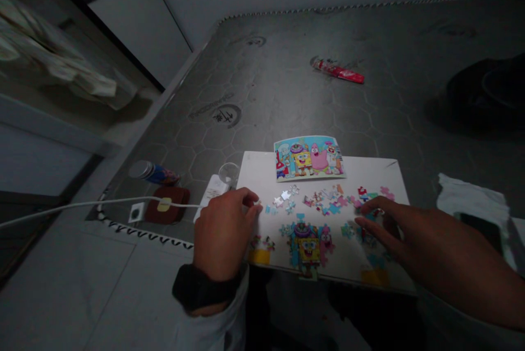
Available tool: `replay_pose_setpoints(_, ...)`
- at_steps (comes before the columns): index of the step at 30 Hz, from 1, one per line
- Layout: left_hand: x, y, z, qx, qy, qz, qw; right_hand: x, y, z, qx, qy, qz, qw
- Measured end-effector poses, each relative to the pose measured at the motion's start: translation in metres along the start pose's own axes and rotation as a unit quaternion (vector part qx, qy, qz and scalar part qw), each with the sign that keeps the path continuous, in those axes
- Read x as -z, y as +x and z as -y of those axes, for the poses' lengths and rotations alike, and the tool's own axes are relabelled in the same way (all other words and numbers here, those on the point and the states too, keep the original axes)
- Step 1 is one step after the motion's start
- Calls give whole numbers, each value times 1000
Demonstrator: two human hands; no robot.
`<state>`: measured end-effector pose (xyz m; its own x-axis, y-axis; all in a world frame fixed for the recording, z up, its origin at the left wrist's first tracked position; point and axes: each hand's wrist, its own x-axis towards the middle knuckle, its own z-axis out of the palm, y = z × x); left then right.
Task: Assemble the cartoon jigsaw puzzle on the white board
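My left hand point(227, 226) rests at the left edge of a white board point(375, 170). Its fingers are bent, with thumb and forefinger slightly apart and nothing visible between them. Above the board's right side, my right hand point(404, 230) holds thumb and forefinger apart over loose jigsaw pieces point(363, 193); no piece shows in its grip. A partly joined jigsaw puzzle point(307, 247) with a yellow cartoon figure lies near the board's front edge. More loose puzzle pieces point(328, 200) are scattered behind it. The cartoon picture card point(309, 158) lies at the board's back edge.
Left of the board are a clear round cup point(228, 173), a white box point(214, 187), a brown case point(168, 206) with a white cable point(115, 201), and a can point(156, 172). A red wrapper point(342, 73) lies farther back. White tissue point(471, 195) and a dark phone point(479, 230) are right.
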<state>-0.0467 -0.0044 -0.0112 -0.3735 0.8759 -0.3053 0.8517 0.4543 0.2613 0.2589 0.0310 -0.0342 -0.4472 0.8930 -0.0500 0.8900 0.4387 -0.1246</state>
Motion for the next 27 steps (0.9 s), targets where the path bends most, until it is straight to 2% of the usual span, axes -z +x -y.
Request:
replay_pose_setpoints(5, 1, 0, 1, -12, 3, -12, 1000, 0, 0, 0, 3, 11, -6, 1000)
replay_pose_setpoints(21, 10, -15, -5, -49, -41, 26, 998, 3, 3, 4, -21, 41, 8, 999)
replay_pose_setpoints(24, 11, -20, -8, -88, -92, 60, 990, 4, 4, 4, -23, 44, 12, 999)
replay_pose_setpoints(26, 13, -28, -13, -134, -132, 116, 975, 5, 4, 4, -22, 46, 12, 999)
replay_pose_setpoints(27, 14, -34, -16, -163, -144, 164, 962, 6, 4, 4, -21, 47, 12, 999)
